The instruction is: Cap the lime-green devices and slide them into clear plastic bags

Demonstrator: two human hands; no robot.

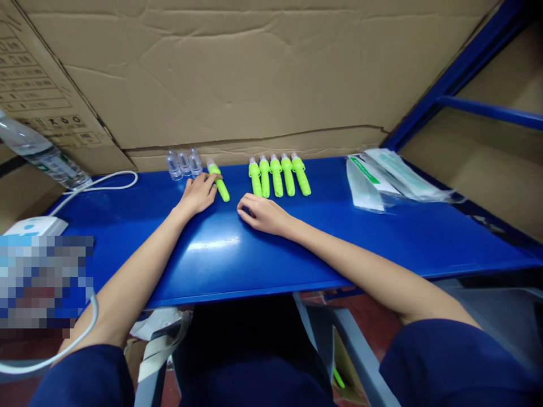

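Now left hand touching green tube; right hand flat.

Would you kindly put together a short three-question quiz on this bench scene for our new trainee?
1. True or false: the left hand touches the lone green piece.
2. How many green pieces lie in the row beyond the right hand? A three, B five, C seven.
3. Fill in: the clear caps number ___.
Key: 1 true; 2 B; 3 three.
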